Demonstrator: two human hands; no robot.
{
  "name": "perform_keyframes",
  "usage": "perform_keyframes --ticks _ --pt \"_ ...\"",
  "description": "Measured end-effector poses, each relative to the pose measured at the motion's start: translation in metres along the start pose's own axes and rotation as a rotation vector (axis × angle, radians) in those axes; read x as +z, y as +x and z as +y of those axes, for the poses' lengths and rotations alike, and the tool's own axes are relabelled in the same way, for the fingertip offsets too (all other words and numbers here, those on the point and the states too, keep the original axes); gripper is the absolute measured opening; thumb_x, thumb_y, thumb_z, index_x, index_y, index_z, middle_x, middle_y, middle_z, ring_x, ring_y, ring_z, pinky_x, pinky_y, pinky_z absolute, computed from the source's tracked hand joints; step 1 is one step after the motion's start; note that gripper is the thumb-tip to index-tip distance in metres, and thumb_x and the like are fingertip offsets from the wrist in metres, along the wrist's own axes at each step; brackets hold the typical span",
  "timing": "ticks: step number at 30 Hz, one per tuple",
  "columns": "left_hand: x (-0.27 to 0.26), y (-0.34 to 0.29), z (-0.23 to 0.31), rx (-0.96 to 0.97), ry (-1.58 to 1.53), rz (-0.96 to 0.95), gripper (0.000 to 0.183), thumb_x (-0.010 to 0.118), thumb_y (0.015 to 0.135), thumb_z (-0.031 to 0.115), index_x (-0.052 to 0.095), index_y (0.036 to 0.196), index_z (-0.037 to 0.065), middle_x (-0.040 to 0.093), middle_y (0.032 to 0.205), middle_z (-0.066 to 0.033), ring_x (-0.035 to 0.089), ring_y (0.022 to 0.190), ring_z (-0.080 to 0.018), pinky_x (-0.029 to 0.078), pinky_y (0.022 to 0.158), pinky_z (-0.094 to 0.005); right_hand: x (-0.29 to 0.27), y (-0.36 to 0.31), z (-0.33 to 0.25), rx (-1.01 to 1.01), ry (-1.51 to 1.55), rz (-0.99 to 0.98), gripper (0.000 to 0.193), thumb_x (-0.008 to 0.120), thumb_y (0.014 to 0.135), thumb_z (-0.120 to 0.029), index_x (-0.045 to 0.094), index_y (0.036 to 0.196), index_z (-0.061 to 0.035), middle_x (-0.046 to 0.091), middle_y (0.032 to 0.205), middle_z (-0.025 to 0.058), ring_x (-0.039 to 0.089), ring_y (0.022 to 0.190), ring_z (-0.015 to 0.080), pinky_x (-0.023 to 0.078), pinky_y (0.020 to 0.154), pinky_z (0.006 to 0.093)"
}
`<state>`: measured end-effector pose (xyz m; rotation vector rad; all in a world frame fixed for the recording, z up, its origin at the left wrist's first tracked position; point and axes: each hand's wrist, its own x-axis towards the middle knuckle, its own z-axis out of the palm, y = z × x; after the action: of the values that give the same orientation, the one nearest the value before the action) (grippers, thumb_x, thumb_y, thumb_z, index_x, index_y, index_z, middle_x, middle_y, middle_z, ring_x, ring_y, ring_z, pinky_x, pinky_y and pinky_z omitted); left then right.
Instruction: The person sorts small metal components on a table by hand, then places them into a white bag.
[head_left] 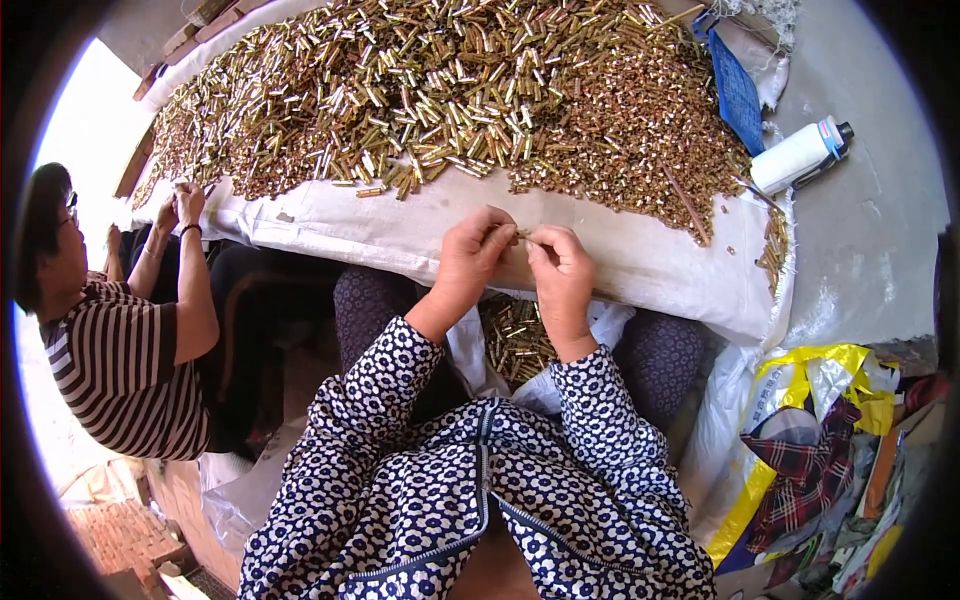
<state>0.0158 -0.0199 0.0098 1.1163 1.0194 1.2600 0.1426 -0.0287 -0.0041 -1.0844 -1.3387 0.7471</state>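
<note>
My left hand (470, 258) and my right hand (563, 285) meet above the near edge of the cloth-covered table, their thumbs and forefingers pinched close together. Between the fingertips is a small, thin, brownish piece, mostly hidden, whose kind I cannot make out. Just beyond my hands lies a wide heap of short brass-coloured metal tubes (440, 90). Smaller copper-coloured metal pieces (640, 130) spread over the heap's right side. Below my hands, between my knees, an open white bag (467, 345) holds more brass-coloured tubes (517, 335).
A person in a striped top (120, 355) sits at the left, hands raised at the table edge. A thin stick (687, 205) lies on the right part of the heap. Beyond it are a white bottle (800, 157) and a blue strap-like piece (735, 92). Bags and a plaid cloth (805, 465) stand right.
</note>
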Motion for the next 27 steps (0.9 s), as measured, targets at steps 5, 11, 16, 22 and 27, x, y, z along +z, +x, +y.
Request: perform_keyframes --ticks 5,11,16,22,27 --pt "0.015 0.005 0.009 0.497 1.125 -0.212 0.009 0.05 0.07 0.001 0.047 0.079 0.003 0.054 0.073 -0.0159 0.056 0.066 -0.0338 0.047 0.057 -0.0383 -0.018 0.015 -0.007 -0.225 -0.717 -0.198 0.01 0.05 0.066 0.003 0.055 0.073 -0.0019 0.057 0.08 0.0123 0.055 0.077 0.0304 0.046 0.067 0.0394" --pt "0.021 0.003 0.01 0.468 1.246 -0.321 0.017 0.05 0.067 -0.001 0.043 0.083 0.001 0.052 0.078 -0.0179 0.057 0.07 -0.0362 0.047 0.059 -0.0415 -0.047 0.052 0.006 -0.213 -0.919 -0.011 0.015 0.057 0.073 -0.005 0.056 0.087 -0.003 0.055 0.096 0.0125 0.052 0.091 0.0288 0.044 0.08 0.0376" --pt "0.011 0.016 -0.008 0.471 1.043 -0.239 0.01 0.053 0.072 0.004 0.048 0.08 0.002 0.055 0.076 -0.0185 0.056 0.066 -0.0363 0.047 0.058 -0.0389 -0.052 0.065 0.024 -0.236 -1.08 -0.035 0.015 0.054 0.074 -0.006 0.057 0.089 -0.0029 0.055 0.094 0.0119 0.051 0.088 0.0275 0.044 0.078 0.0364" --pt "0.001 0.015 -0.015 0.291 0.662 -0.11 0.01 0.056 0.081 0.013 0.053 0.08 0.004 0.057 0.069 -0.0093 0.054 0.054 -0.0206 0.043 0.047 -0.029 -0.057 0.066 0.025 -0.182 -1.102 -0.018 0.009 0.051 0.074 -0.004 0.056 0.082 -0.004 0.054 0.087 0.0118 0.052 0.083 0.0283 0.044 0.072 0.0384" --pt "-0.01 0.01 0.003 -0.172 -0.018 -0.027 0.011 0.052 0.088 0.019 0.052 0.086 0.009 0.056 0.07 0.001 0.048 0.049 -0.0041 0.035 0.04 -0.0168 -0.059 0.065 0.029 -0.254 -1.105 -0.01 0.007 0.052 0.074 -0.005 0.055 0.08 -0.0042 0.055 0.086 0.0114 0.052 0.081 0.028 0.044 0.07 0.0388"
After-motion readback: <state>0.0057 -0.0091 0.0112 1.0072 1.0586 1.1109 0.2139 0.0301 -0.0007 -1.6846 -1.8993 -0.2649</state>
